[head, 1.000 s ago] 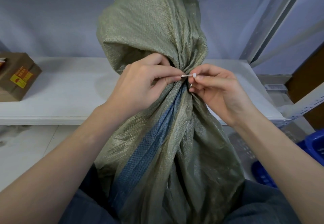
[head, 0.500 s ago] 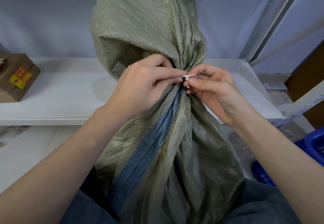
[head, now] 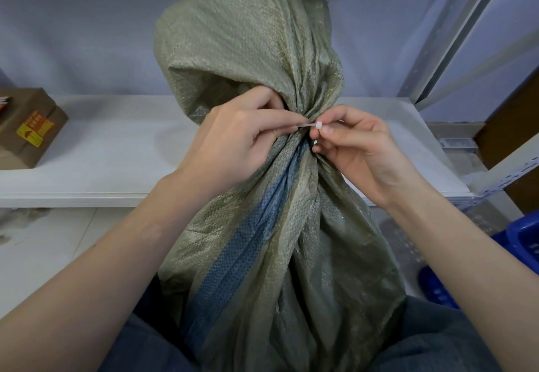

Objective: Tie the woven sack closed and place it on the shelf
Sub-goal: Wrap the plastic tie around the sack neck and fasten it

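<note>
- The woven sack stands between the person's knees, right in front of the white shelf. It is green with a blue stripe going up it.
- The top of the sack is bunched into a tight neck, and the loose cloth above it stands up in a big puff.
- The left hand comes in from the left and curls around the neck. Its thumb and first finger pinch one end of a thin white tie.
- The right hand comes in from the right. Its thumb and first finger pinch the small white block at the other end of the tie, and its other fingers are bent in loosely.
- Both arms reach forward, bent at the elbows, with the wrists close to the neck of the sack.
- The tie seems to go around the neck, but the hands and folds hide most of it, so I cannot be sure.
- Half a second ago the two hands were almost touching. Now they are a little apart, and more of the white tie shows between them.
- The puff of cloth on top leans a bit more to the right than before.
- A brown box sits at the left end of the shelf, well away from the sack.
- A blue basket is on the floor at the right.
</note>
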Tool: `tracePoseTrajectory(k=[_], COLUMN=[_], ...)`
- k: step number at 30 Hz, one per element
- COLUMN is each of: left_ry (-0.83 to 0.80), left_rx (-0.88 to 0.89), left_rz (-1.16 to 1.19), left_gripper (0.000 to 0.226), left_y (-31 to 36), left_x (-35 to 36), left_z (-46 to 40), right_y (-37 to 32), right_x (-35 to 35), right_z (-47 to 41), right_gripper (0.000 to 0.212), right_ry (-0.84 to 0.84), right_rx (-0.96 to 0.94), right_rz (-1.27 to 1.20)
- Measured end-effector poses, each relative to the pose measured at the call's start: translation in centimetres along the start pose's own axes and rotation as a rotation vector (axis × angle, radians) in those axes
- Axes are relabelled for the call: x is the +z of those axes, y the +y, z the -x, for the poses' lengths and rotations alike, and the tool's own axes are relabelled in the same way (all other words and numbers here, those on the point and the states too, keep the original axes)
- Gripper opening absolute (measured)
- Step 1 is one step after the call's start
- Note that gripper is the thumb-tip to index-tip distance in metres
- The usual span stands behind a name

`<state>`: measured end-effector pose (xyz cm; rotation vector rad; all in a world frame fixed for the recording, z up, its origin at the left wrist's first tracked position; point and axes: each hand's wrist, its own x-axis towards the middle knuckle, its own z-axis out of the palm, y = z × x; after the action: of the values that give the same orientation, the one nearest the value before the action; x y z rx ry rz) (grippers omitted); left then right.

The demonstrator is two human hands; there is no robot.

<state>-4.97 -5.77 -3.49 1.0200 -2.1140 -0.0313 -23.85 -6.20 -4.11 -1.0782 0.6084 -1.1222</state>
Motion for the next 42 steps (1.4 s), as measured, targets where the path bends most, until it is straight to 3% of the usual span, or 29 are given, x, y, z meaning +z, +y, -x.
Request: tracePoseTrajectory(k=[9, 17, 30, 42], left_ry=[0.012, -0.031, 0.087, 0.178], left_rx=[-0.001, 0.012, 0.027, -0.01], left_rz=[0.017, -0.128, 0.043, 0.075], left_gripper=[0.028, 0.034, 0.019, 0.01], left_y=[0.5, 0.5, 0.6, 0.6], left_x=[-0.2, 0.0, 0.1, 1.2], left_z=[0.0, 0.1, -0.1, 0.2], right_y=[0.0, 0.0, -0.2, -0.2], right_x=[-0.6, -0.3, -0.2, -0.4], right_z=[-0.2, -0.1, -0.1, -0.1], right_gripper=[0.012, 0.011, 0.008, 0.007], right_ry=[-0.002, -0.005, 0.046, -0.063], right_rx=[-0.013, -0.011, -0.008, 0.008], right_rz=[0.101, 0.131, 0.105, 0.154])
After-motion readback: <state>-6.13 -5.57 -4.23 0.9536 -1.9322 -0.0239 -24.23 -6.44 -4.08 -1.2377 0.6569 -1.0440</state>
